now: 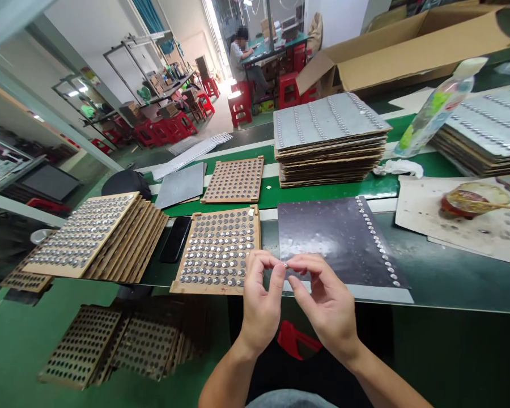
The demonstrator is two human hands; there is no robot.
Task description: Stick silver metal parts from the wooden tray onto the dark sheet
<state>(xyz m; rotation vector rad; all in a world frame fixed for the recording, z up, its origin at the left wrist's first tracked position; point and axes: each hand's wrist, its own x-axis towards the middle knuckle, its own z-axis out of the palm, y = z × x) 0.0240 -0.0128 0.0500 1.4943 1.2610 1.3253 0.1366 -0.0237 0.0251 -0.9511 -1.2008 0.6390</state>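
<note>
My left hand [260, 294] and my right hand [323, 297] meet in front of me, fingertips pinched together on a small silvery metal piece [286, 264]. They hover over the near edge of a dark sheet [331, 238] that carries a row of small silver pieces along its right side. Just left of my left hand lies a wooden tray [217, 249] full of round metal discs set in holes.
A fanned stack of filled wooden trays [97, 235] and a black phone [175, 239] lie to the left, empty perforated trays [110, 345] below. Grey board stacks [329, 139], a plastic bottle [436, 110], a glue dish [471, 199] and a cardboard box [408, 48] stand behind. A person sits far back.
</note>
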